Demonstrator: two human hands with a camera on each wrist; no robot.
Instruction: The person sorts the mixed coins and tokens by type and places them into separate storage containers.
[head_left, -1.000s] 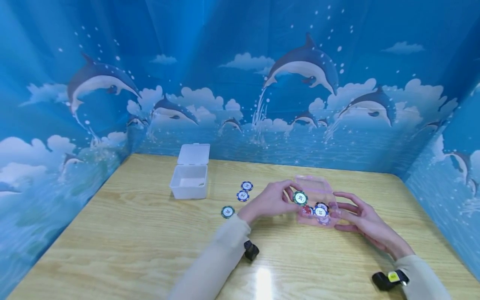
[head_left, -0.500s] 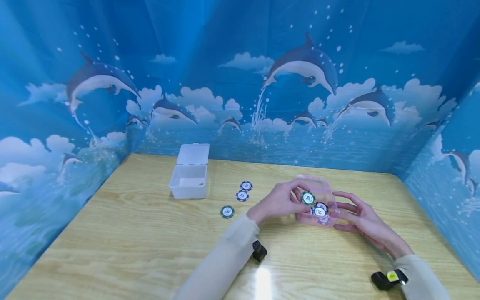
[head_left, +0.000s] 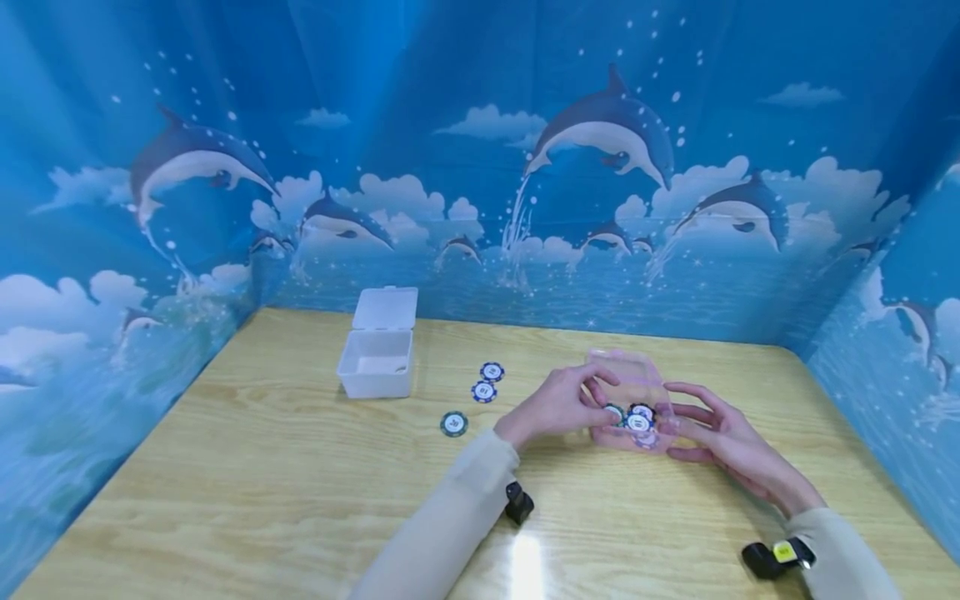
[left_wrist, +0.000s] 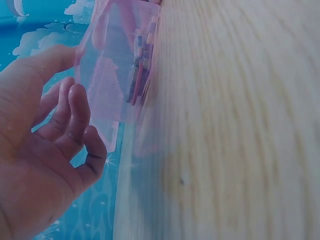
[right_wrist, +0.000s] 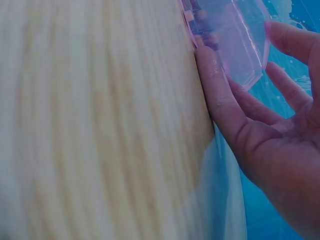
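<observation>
A clear pink box lies with its lid raised at the back. Inside it, a green poker chip lies at the left beside a blue poker chip marked 10, with more chips partly hidden. My left hand hovers at the box's left side; in the left wrist view its fingers bend loosely around nothing, and one fingertip meets the pink rim. My right hand rests its spread fingers against the box's right wall, touching it at rim and base in the right wrist view.
Two blue chips and one green chip lie on the wooden table left of my left hand. Farther left stands a white box with its lid up, a small piece inside. A dolphin-print curtain borders the table.
The green chip that my left hand pinched above the pink box is now down among the other chips inside. Earlier the left hand shifted slightly right; the right hand stays put.
</observation>
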